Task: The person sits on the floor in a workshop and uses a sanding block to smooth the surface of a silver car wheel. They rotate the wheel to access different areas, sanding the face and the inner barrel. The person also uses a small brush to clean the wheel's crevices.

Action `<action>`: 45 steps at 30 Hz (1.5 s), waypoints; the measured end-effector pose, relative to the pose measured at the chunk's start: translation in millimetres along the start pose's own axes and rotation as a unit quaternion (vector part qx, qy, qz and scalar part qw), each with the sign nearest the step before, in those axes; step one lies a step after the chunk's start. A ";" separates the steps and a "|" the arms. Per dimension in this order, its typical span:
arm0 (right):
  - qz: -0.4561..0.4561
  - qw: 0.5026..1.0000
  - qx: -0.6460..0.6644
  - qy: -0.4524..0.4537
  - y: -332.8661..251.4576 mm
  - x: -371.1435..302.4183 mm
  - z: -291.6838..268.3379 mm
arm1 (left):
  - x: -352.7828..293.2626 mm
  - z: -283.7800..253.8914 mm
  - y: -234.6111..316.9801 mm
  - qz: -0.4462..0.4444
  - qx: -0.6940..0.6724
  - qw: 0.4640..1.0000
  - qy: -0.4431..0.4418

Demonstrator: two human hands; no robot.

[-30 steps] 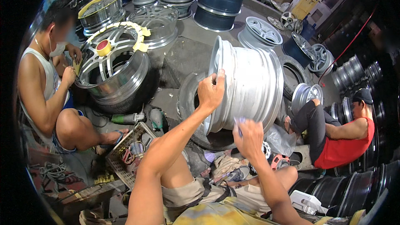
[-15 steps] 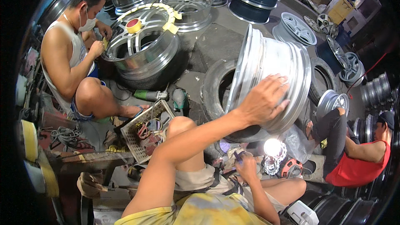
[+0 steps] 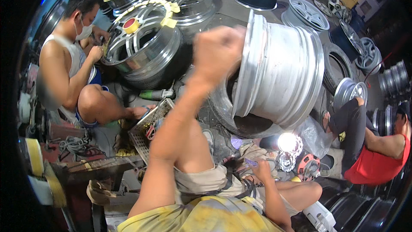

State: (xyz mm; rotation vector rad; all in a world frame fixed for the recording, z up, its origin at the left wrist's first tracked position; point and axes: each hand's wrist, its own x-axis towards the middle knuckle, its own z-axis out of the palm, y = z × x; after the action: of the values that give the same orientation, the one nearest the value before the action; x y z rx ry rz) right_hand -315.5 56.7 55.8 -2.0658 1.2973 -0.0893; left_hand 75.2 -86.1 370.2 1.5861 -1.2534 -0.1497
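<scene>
A large bare silver wheel rim (image 3: 285,71) stands on its side in front of me, resting over a black tyre (image 3: 223,107) on the floor. My left hand (image 3: 216,56), blurred by motion, is curled at the rim's left lip; its fingertips are hard to make out. Low down near my lap, my right hand (image 3: 262,172) is closed around a small purple-blue object (image 3: 251,162) whose kind I cannot make out. A bright work lamp (image 3: 286,141) shines below the wheel rim.
At left, a masked person (image 3: 64,64) works on a taped rim (image 3: 150,56) set on a tyre. A plastic crate (image 3: 139,141) and green power tool (image 3: 156,94) lie nearby. Another person in red (image 3: 377,163) sits at right. Several rims stand behind.
My left hand has moved up and left from the wheel rim's outer barrel to its left lip. The wheel rim has shifted. My right hand stays low with the purple-blue object.
</scene>
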 end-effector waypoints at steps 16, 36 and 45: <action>0.050 0.992 -0.080 -0.082 4.7 8.7 20.8 | -153.7 21.0 -393.2 -0.281 0.322 0.841 -0.331; -0.253 0.945 0.123 0.164 -191.4 41.3 -79.1 | -64.6 -122.6 -46.2 0.098 0.179 0.969 -0.141; -0.342 0.829 -0.028 0.443 -293.6 50.8 -188.9 | -66.1 -97.8 79.2 0.296 0.123 0.940 -0.115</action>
State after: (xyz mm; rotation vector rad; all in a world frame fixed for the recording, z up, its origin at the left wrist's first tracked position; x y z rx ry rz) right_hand -139.2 -3.3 355.4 -2.5399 0.9093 -1.4913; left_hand 58.4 35.4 442.1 1.3503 -1.9427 0.2196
